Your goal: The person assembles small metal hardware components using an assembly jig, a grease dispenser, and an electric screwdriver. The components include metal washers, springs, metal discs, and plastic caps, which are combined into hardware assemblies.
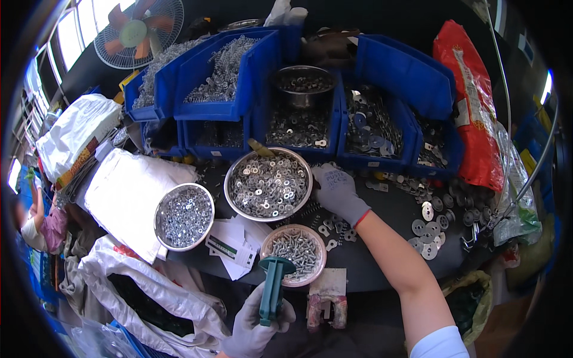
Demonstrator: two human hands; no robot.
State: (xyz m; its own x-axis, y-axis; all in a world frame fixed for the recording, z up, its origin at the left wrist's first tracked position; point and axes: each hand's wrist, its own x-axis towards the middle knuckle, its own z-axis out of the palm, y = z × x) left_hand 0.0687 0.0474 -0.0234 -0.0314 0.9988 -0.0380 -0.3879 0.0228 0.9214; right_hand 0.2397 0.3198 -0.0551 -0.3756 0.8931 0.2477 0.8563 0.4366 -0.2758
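Note:
My left hand (253,327), in a pale glove, grips a dark green plastic part (273,293) with a round flange on top and a ribbed stem. The flange overlaps the near edge of a pinkish bowl of screws (296,253). My right hand (336,191), gloved with a red cuff edge, is lowered to the dark table beside the right rim of a steel bowl of washers (268,186). Its fingers are bent down, and their tips are hidden. Loose springs (310,209) and small metal tabs (329,230) lie just below that hand.
A steel bowl of small nuts (185,216) stands at left by white papers (233,246). Blue bins (209,110) of springs and metal parts line the back. Metal discs (428,235) lie at right. A small block fixture (327,292) sits at the front edge. A fan (134,34) stands far left.

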